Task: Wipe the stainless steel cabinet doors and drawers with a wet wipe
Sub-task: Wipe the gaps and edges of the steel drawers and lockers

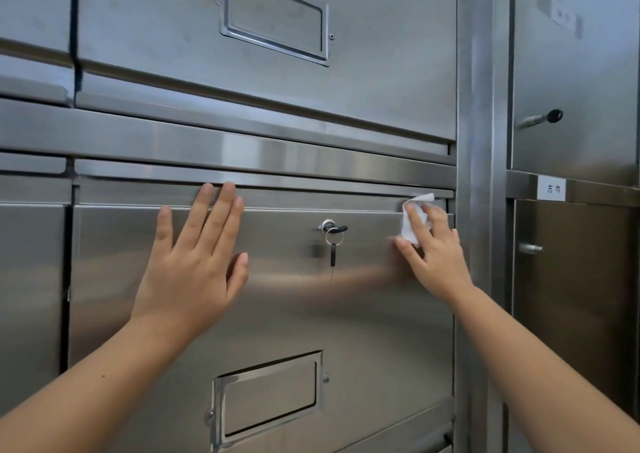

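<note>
A stainless steel drawer front (277, 314) fills the middle of the head view. My right hand (436, 255) presses a white wet wipe (414, 219) against the drawer's upper right corner, near the top edge. My left hand (197, 258) lies flat with fingers spread on the upper left part of the same drawer, fingertips at its top lip. Between the hands sits a lock (329, 227) with a black key and a second key hanging from a ring.
Another drawer (173, 37) with a label frame (277, 20) is above; a label frame (266, 397) sits low on the wiped drawer. A vertical steel post (481, 141) divides off right-hand doors with a key (540, 118), a knob (530, 248) and a white label (552, 188).
</note>
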